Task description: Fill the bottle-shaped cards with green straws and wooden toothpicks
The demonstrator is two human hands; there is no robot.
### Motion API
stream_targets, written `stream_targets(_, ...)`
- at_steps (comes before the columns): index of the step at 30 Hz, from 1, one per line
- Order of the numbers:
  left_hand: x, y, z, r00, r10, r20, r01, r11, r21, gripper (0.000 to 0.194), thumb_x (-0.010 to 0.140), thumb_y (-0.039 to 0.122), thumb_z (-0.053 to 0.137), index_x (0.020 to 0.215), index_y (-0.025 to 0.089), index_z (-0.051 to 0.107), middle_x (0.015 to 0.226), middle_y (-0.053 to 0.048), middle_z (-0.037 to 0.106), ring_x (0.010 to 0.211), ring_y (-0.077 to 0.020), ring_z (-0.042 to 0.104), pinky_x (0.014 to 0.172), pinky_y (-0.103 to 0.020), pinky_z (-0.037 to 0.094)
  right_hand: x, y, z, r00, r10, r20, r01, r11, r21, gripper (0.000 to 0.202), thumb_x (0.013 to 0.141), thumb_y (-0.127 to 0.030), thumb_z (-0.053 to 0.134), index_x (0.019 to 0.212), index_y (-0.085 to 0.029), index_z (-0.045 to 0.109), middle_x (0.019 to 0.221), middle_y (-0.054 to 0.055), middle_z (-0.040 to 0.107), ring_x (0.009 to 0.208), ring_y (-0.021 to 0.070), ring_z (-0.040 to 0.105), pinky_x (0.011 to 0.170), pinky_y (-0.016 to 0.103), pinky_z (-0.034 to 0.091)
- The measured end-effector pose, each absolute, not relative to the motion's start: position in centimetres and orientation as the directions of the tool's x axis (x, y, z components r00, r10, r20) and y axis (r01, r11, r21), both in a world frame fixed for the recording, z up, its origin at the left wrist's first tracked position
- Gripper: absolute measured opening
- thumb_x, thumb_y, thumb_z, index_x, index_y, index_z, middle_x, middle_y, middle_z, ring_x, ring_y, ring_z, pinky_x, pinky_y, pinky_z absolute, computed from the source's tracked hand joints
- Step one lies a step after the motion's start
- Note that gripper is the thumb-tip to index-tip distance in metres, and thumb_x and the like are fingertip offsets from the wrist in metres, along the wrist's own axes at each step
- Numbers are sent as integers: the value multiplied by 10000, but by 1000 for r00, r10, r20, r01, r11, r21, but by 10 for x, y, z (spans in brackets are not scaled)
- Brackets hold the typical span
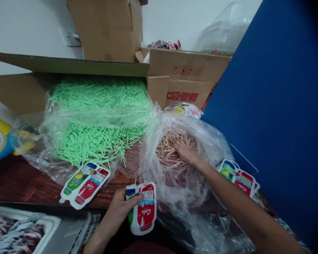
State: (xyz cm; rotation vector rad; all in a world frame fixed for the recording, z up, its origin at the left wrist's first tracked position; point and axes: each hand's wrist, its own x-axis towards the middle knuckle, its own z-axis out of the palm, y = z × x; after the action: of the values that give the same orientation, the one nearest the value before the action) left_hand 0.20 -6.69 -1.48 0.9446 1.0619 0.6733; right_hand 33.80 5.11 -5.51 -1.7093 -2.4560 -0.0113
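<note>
My left hand [122,206] is closed around a bottle-shaped Cola pouch [145,211] at the table's front edge, its thumb across the printed face. A short green stick end pokes up at the pouch's top. Farther right, my right hand [184,150] reaches into a heap of thin tan sticks [168,143] lying in an open clear plastic bag [212,135]. Its fingertips are sunk among the sticks, so what they hold, if anything, is hidden. A double pouch [86,183] printed green and red lies flat on the table to the left.
Green sticks [103,137] spill from a plastic-lined cardboard box [95,67]. More pouches [243,181] lie at the right by a blue panel [275,88]. A yellow-and-blue object [0,137] stands left; a white crate [51,225] sits lower left. Another box [185,70] stands behind.
</note>
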Motion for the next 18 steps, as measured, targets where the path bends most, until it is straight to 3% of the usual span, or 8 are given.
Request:
stream_targets(5,-1,-66,-17,351,834,-426,-42,469,882,217,704,314,763,753,112,701,707,-29,726,637,-155,615,631,-228,471,340,49,-54,-206,961,183,892,262,-370,169,895,-171,401,836,-178,560,871,72,632,908,214,553,971,406,327)
stream_targets(8,1,-67,-17,354,832,-428,-54,475,878,213,694,307,771,746,111,706,706,-28,725,633,-154,614,628,-226,468,333,53,-54,-61,978,198,803,166,-573,180,896,-284,394,816,-192,527,715,33,617,701,195,572,772,346,451)
stream_targets(11,1,-68,-15,355,833,-425,-60,474,878,213,686,307,775,735,111,707,696,-25,720,626,-154,613,620,-222,464,320,56,-59,76,978,194,657,97,-747,268,905,-376,334,924,-184,521,670,18,619,586,189,572,590,307,469)
stream_targets(14,0,-69,-13,348,839,-418,-59,464,884,209,691,307,771,738,113,710,695,-23,718,628,-154,614,617,-218,461,304,52,-69,164,967,196,516,86,-853,356,902,-451,318,993,-180,531,775,39,652,645,190,601,613,312,489)
stream_targets(18,-3,-70,-13,339,839,-426,-68,473,878,216,684,308,776,758,115,712,708,-27,724,634,-160,620,627,-227,469,292,40,-83,199,963,180,405,87,-910,323,835,-482,470,820,-190,606,811,31,657,772,196,592,774,342,477)
